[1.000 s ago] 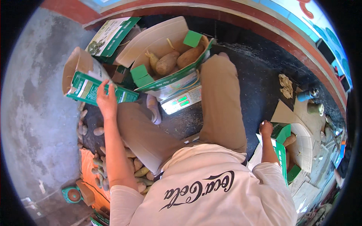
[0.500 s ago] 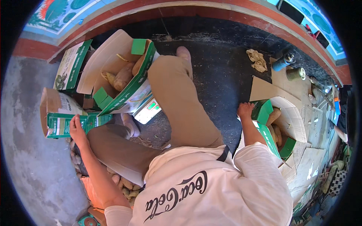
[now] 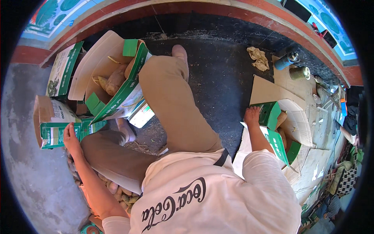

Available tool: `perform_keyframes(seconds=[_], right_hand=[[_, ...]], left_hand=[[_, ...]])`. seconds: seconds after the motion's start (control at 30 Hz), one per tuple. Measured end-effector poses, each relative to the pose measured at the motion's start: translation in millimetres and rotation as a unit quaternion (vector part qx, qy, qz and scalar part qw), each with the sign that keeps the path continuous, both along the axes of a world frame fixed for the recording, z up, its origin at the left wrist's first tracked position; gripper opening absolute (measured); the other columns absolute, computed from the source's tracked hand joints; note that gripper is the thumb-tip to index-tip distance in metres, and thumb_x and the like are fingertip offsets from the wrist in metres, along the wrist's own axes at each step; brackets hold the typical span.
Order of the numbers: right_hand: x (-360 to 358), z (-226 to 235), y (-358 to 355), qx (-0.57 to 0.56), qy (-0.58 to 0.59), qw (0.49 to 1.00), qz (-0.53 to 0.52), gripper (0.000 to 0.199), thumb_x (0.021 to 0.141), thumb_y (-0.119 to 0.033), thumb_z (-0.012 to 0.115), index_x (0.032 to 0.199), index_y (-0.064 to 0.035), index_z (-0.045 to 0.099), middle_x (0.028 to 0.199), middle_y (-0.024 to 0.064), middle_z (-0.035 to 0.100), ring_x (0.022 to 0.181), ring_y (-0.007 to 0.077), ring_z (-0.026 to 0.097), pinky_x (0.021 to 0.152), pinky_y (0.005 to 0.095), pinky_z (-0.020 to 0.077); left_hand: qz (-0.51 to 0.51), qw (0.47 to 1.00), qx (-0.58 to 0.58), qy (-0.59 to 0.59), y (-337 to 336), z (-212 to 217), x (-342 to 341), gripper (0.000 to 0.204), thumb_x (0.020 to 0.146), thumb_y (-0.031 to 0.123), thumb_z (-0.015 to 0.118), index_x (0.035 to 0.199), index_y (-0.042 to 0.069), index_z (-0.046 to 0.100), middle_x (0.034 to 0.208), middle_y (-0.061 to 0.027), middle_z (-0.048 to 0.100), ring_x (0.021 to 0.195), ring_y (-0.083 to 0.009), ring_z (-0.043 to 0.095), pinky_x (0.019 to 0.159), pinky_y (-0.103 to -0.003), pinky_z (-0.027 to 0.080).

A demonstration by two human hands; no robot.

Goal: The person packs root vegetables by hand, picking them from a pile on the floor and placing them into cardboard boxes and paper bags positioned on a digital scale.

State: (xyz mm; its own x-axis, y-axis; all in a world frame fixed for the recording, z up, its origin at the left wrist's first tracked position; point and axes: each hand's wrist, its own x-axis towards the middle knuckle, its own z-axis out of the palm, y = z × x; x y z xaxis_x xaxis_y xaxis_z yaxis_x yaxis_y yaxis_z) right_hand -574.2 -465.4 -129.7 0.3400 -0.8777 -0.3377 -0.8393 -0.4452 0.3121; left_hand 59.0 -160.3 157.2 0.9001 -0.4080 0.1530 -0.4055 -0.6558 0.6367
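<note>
At the left, my left hand [image 3: 71, 140] is open, fingers stretched up against the near side of a small green-and-white carton [image 3: 58, 130]. My right hand [image 3: 252, 116] is closed over the left corner of an open green cardboard box [image 3: 277, 145] on the right. Large brown tubers, which look like sweet potatoes [image 3: 281, 119], lie in that box, partly hidden by its wall. In front of my left leg, a bigger open green-and-white box [image 3: 117, 104] tilts toward me with more sweet potatoes [image 3: 115, 80] in it.
Another green-and-white carton [image 3: 64, 70] stands behind at the left. Loose tubers [image 3: 113, 188] are piled beside my left hip. Flat cardboard [image 3: 265, 89] lies under the right box, near a blue flask [image 3: 285, 61], a can [image 3: 299, 73] and crumpled brown paper [image 3: 258, 58]. A low wall [image 3: 218, 9] runs across the front.
The whole view has turned a little, so most things sit slightly further left. My right hand stays at the box corner and my left hand stays by the small carton.
</note>
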Motion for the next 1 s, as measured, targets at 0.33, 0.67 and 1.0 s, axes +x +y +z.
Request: perform_keyframes(seconds=[0.33, 0.67, 1.0], right_hand=[[-142, 6, 96, 0.079, 0.126, 0.989, 0.012, 0.024, 0.08, -0.02, 0.051, 0.093, -0.0119, 0.07, 0.102, 0.0082, 0.062, 0.107, 0.0247, 0.051, 0.106, 0.0415, 0.0246], [-203, 54, 123, 0.227, 0.169, 0.88, -0.381, 0.029, 0.083, -0.022, 0.052, 0.103, -0.0074, 0.068, 0.122, 0.0116, 0.059, 0.114, 0.0292, 0.056, 0.094, 0.0463, 0.043], [-48, 62, 9, 0.084, -0.102, 0.972, -0.195, 0.022, 0.083, -0.023, 0.056, 0.099, -0.0116, 0.065, 0.099, 0.0159, 0.066, 0.096, 0.0322, 0.063, 0.081, 0.0414, 0.0513]], left_hand=[[-0.022, 0.999, -0.005, 0.049, 19, -6, 24, 0.032, 0.095, 0.028, 0.051, 0.115, 0.004, 0.061, 0.116, -0.0053, 0.063, 0.108, -0.0147, 0.057, 0.085, -0.031, 0.042], [-0.005, 0.996, -0.081, 0.027, 35, 1, 11, 0.024, 0.094, 0.018, 0.053, 0.106, 0.0, 0.063, 0.105, -0.0062, 0.065, 0.098, -0.014, 0.058, 0.087, -0.028, 0.043], [-0.018, 0.99, -0.096, -0.098, 2, 11, -38, 0.019, 0.087, 0.015, 0.06, 0.098, 0.001, 0.065, 0.088, -0.0106, 0.066, 0.08, -0.0177, 0.061, 0.073, -0.029, 0.047]])
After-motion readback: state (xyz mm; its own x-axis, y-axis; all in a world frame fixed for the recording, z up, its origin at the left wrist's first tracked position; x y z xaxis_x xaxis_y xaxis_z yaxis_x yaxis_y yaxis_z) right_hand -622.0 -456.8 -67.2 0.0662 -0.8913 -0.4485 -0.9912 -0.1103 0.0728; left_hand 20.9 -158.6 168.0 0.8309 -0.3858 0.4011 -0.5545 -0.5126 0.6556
